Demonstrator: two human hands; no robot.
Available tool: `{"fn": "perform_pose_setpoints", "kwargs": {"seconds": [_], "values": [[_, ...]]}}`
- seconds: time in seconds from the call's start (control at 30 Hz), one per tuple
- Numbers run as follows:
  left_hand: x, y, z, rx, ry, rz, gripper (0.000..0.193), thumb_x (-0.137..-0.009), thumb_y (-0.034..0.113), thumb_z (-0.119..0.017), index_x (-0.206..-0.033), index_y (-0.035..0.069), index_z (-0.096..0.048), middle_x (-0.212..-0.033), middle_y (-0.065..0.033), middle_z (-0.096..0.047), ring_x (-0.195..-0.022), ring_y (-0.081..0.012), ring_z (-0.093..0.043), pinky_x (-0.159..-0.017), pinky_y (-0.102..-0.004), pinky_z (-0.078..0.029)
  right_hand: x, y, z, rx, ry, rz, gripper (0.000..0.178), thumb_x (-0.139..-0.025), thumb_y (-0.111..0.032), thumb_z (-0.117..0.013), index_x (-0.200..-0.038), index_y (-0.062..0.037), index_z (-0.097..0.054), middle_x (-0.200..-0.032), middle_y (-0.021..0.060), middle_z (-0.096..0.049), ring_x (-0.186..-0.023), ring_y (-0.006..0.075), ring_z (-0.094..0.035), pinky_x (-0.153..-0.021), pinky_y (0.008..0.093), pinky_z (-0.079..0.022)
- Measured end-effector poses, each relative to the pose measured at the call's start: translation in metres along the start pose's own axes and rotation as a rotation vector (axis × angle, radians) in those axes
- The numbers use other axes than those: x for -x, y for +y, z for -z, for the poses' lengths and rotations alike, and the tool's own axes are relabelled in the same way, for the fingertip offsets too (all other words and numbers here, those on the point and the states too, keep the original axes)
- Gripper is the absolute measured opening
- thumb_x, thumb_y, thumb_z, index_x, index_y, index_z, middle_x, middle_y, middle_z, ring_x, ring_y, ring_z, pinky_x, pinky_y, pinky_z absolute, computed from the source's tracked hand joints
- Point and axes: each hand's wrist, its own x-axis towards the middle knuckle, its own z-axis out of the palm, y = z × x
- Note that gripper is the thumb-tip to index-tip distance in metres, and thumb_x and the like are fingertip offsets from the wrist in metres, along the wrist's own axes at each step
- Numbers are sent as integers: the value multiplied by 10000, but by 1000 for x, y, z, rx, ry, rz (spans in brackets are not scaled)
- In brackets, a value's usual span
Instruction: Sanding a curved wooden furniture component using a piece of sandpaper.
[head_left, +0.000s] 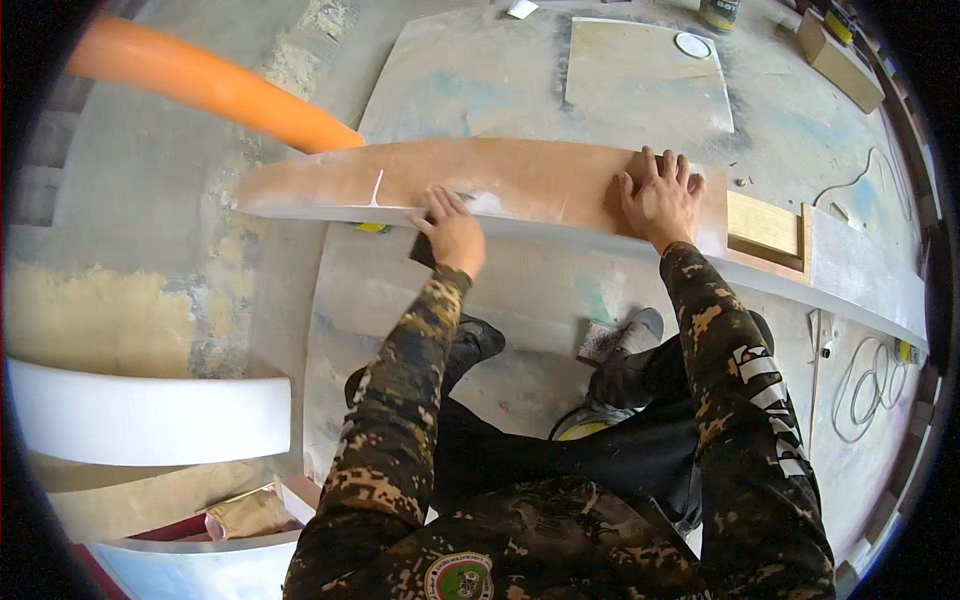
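Observation:
A long wooden panel (545, 185) with a brown face and a pale edge lies across in front of me. My left hand (455, 232) is at its near edge, fingers bent over the top. A dark sheet that looks like sandpaper (422, 250) shows under that hand, pressed to the edge. My right hand (662, 203) lies on the brown face further right, fingers spread, holding nothing. White filler (485, 202) smears the face beside my left hand, and a white line (377, 188) runs down it further left.
An orange tube (220, 85) slants in from the upper left to the panel's far side. A curved white panel (150, 415) lies at left, above an open box (250, 515). A coiled cable (868, 390) lies at right. A round lid (692, 45) rests on a far sheet.

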Motion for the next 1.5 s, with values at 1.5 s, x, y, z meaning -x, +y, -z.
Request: {"fn": "perform_pose_setpoints", "kwargs": {"seconds": [1.5], "values": [[-8,11,20,56,2,-268,622,-961,168,-477,-1535,2,-305,-1628,-114,-269,-1486,-386,-230,-1051,-835,-87,-1,9,-6,11,9,2,634,-959,-512,-468,-1471,-138,-458,-1458,176,-458,-1421,341,-345,-1121,603,-250]]}}
